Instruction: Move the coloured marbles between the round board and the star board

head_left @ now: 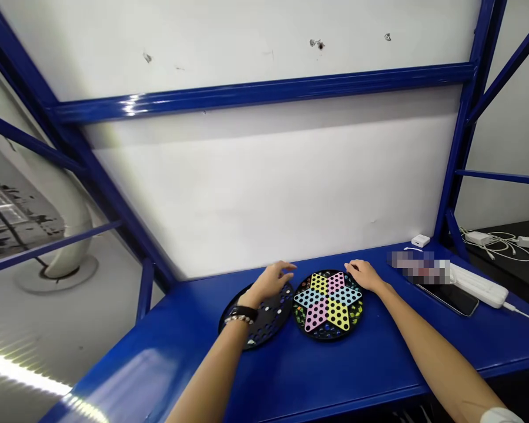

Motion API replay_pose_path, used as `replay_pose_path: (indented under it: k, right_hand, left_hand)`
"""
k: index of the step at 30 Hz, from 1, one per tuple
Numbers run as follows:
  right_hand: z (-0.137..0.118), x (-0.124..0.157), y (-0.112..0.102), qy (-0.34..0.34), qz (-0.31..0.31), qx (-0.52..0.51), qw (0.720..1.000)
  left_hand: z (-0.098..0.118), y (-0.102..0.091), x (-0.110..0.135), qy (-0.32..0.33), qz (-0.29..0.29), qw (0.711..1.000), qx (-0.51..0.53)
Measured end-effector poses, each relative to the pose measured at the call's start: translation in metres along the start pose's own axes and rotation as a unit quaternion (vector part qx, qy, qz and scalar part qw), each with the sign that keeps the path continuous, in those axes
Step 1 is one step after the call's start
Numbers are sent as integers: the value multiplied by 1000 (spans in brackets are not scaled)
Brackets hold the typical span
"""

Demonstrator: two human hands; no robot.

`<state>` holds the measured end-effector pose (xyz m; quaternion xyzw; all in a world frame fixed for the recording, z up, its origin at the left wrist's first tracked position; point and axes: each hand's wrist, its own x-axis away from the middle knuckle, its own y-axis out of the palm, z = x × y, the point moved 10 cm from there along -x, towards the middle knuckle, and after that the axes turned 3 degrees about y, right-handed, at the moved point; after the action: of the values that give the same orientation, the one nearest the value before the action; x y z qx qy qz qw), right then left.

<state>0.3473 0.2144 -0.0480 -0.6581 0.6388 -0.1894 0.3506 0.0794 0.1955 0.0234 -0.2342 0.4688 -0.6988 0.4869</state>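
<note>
A round Chinese checkers board point(327, 299) lies flat on the blue table, with a pink, yellow and light-blue star full of black holes. Coloured marbles point(357, 314) sit in the compartments around the star. To its left is a round black perforated disc point(264, 329) with a few pale spots on it. My left hand point(273, 279) hovers over the far part of this disc, fingers apart and nothing visible in them. At the board's far right rim, my right hand point(365, 275) has its fingers curled together; whatever is between the fingertips is hidden.
On the right of the blue table point(335, 376) lie a phone point(449, 298), a white power strip point(478, 285) and a white charger point(420, 240). A white panel point(268, 194) within a blue metal frame point(264, 94) stands behind. Cables point(506, 244) lie on a dark table further right.
</note>
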Motion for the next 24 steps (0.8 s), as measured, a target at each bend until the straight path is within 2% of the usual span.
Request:
replay_pose_path:
  k: [2,5,8,16,20,24]
  right_hand:
    - [1,0,0,5,1,-3,1000]
    - [1,1,-1,7,2,-6,1000]
    - [2,1,0,7,1,-10,1000]
    - [0,2,0,5,-2,-7,1000]
    - [-1,3,0,4,1,-3,1000]
    - [-1,2,1,-1,3,2,1000]
  left_hand:
    - [-28,-21,30,-34,-18,999,-13]
    - [-75,-25,79,-128,-132,981,-56]
    - [-93,-26,108,-160,-153,972,-81]
    - [-75,-13,116,-134,-150,978,-58]
    - [-68,-7,126,-141,-173,975,-22]
    - [-48,2,133,-143,-198,969,29]
